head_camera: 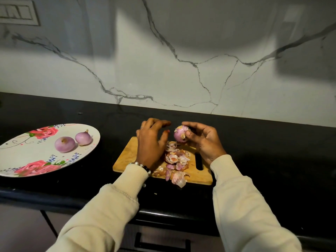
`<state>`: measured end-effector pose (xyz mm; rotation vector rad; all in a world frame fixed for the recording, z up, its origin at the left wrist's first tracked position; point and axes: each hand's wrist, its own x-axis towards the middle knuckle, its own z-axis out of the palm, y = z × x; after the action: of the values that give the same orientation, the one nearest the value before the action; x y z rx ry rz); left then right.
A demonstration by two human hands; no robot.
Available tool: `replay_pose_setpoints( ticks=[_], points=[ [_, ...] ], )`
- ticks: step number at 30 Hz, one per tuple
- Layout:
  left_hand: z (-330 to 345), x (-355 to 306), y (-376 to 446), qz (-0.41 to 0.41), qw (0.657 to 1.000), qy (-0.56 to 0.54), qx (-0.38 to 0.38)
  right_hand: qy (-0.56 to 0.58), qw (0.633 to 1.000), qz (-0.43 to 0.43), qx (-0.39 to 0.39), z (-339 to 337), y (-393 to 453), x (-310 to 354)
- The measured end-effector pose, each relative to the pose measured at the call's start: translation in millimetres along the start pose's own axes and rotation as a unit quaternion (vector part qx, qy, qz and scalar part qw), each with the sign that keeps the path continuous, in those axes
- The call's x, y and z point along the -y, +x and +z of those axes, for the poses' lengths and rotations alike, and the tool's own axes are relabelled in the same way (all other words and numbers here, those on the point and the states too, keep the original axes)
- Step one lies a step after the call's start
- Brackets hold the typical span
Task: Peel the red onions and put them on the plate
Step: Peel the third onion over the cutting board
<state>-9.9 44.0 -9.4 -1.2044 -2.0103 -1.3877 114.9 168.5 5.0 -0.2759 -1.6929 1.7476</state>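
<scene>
My right hand [203,140] grips a red onion [179,133] above the far side of the wooden cutting board [127,155]; a scrap of dry skin still clings to it. My left hand [151,140] hovers just left of the onion with fingers spread and relaxed, holding nothing. A heap of onion peels [175,160] lies on the board under both hands. Two peeled red onions [65,144] [83,137] sit on the floral plate [27,160] at the left.
The board and plate rest on a black countertop [263,151] against a white marble-patterned wall [163,60]. A drawer with a dark handle [161,242] is below the counter's front edge. A switch panel [18,12] is at the upper left.
</scene>
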Motion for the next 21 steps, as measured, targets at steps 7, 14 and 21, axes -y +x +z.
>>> replay_pose_setpoints(
  ticks=[7,14,21],
  points=[
    [-2.7,-2.8,-1.7,0.041,0.998,0.012,0.05,-0.028,1.0,0.003,0.01,-1.3,-0.9,-0.4],
    [-5.5,-3.9,-1.4,0.041,0.997,0.013,0.059,-0.045,0.999,0.003,0.022,0.5,-2.8,0.3],
    [-4.6,-5.1,-1.5,0.031,0.997,0.051,0.056,-0.037,0.999,-0.002,0.033,1.5,-2.6,-1.6]
  ],
)
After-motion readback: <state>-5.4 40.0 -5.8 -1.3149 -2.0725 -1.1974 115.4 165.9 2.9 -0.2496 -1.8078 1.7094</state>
